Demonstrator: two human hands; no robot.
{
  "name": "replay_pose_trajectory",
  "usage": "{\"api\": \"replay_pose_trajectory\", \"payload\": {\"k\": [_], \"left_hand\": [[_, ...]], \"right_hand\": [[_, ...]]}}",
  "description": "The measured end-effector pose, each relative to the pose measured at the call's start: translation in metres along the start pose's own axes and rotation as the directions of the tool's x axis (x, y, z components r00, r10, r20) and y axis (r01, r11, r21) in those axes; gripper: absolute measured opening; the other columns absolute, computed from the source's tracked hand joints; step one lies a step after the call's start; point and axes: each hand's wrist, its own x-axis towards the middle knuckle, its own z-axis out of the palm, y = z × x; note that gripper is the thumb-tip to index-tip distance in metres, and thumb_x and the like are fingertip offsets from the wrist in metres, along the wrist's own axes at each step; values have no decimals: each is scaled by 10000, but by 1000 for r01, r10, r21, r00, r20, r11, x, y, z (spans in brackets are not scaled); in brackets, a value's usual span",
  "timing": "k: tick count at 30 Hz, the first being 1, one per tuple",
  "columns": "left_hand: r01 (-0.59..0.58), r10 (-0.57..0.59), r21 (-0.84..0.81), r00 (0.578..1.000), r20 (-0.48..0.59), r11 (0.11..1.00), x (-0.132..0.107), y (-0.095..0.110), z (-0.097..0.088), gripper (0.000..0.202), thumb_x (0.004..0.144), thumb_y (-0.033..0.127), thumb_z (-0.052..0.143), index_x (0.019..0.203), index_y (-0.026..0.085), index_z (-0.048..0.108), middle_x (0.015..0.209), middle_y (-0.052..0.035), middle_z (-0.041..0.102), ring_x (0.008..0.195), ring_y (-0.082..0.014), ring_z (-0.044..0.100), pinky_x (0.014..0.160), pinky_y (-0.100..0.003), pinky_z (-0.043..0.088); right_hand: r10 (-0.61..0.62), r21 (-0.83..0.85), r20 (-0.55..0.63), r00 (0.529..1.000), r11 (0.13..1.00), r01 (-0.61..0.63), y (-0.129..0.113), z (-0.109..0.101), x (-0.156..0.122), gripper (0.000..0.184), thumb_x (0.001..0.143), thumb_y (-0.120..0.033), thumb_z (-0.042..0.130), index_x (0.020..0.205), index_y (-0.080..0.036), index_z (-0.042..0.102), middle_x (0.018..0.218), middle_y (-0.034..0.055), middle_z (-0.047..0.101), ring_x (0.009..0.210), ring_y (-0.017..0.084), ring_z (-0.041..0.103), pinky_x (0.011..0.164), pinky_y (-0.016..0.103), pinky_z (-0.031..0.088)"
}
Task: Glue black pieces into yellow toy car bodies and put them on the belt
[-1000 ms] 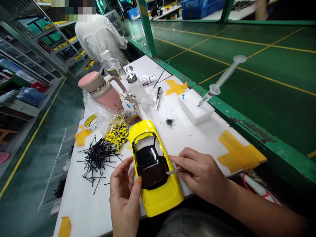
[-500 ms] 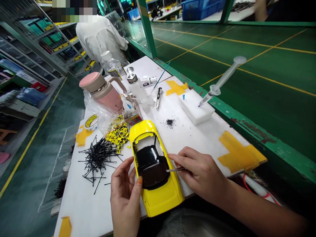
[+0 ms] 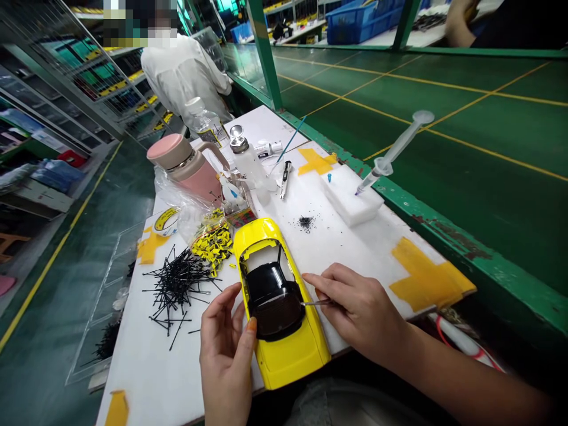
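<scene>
A yellow model car body with a black glossy roof lies on the white board, nose pointing away from me. My left hand rests against its left side, fingers curved, thumb touching the black roof's rear edge. My right hand pinches thin metal tweezers whose tip touches the right edge of the black roof.
A heap of black thin rods and yellow-black small parts lie left of the car. Behind stand a pink jug, bottles, a pen knife, black specks, and a foam block with a syringe stuck in. A person in white stands beyond.
Almost nothing moved; the view shifted slightly. Both hands stay at the car, the tweezers still at the roof's right edge.
</scene>
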Motion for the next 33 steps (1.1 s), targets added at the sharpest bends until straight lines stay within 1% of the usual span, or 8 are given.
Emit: {"api": "replay_pose_trajectory", "payload": {"k": [2, 5, 8, 15, 17, 22, 29, 33], "left_hand": [[3, -3, -3, 1000, -1, 1000, 0, 0, 0, 432, 892, 339, 763, 1293, 278, 615, 1474, -97, 574, 1369, -274, 570, 1180, -407, 452], [2, -2, -8, 1000, 1, 1000, 0, 0, 0, 421, 899, 332, 756, 1293, 287, 615, 1472, -86, 576, 1365, -254, 572, 1152, -362, 471], [-6, 6, -14, 1000, 13, 1000, 0, -1, 0, 414, 909, 315, 746, 1301, 293, 614, 1467, -77, 581, 1345, -232, 587, 1121, -320, 487], [-32, 32, -19, 999, 19, 999, 1, -1, 0, 401, 911, 309, 744, 1291, 293, 618, 1439, -70, 601, 1311, -208, 606, 1070, -273, 504], [-26, 26, -15, 1000, 12, 1000, 0, -1, 0, 411, 899, 325, 757, 1285, 295, 618, 1440, -74, 599, 1306, -223, 610, 1077, -303, 506], [-19, 19, -5, 1000, 0, 1000, 0, -2, 0, 419, 888, 352, 765, 1275, 296, 613, 1459, -82, 580, 1310, -248, 611, 1100, -362, 502], [-6, 6, -13, 1000, -17, 1000, 2, 0, 2, 460, 851, 391, 792, 1259, 279, 610, 1445, -96, 584, 1298, -271, 615, 1124, -414, 488], [-18, 17, -26, 1000, -18, 1000, 2, -2, 1, 446, 856, 383, 788, 1255, 286, 615, 1444, -90, 583, 1294, -265, 617, 1138, -419, 477]], "right_hand": [[-12, -3, 16, 1000, 1000, 12, 0, 0, 0, 402, 906, -33, 465, 1222, -122, 698, 912, 60, 690, 785, 162, 693, 678, 250, 557], [1, 7, 32, 999, 1000, -1, 0, -1, 0, 343, 890, -30, 476, 1086, -142, 734, 870, 55, 677, 750, 164, 676, 657, 254, 541], [27, 30, 4, 1000, 999, -27, -1, -1, 0, 305, 855, -15, 485, 950, -161, 736, 820, 40, 649, 701, 148, 643, 625, 241, 506], [48, 83, -36, 998, 996, -45, 0, -1, 0, 271, 826, -14, 488, 855, -165, 711, 785, 20, 620, 661, 121, 602, 597, 225, 457], [51, 90, -47, 998, 995, -47, 1, 0, 0, 280, 841, -22, 492, 900, -160, 728, 799, 23, 631, 662, 121, 607, 601, 225, 465], [38, 48, -24, 999, 998, -37, 1, 2, 1, 416, 885, -46, 484, 1206, -157, 725, 881, 48, 686, 724, 145, 665, 650, 243, 525], [9, 57, -56, 998, 998, -6, 1, 0, 0, 364, 825, -22, 507, 996, -189, 782, 798, 29, 669, 668, 130, 646, 599, 217, 508], [29, 48, -65, 997, 999, -26, 0, 0, 1, 399, 853, -35, 493, 1108, -181, 762, 834, 37, 680, 680, 136, 653, 615, 227, 520]]}}
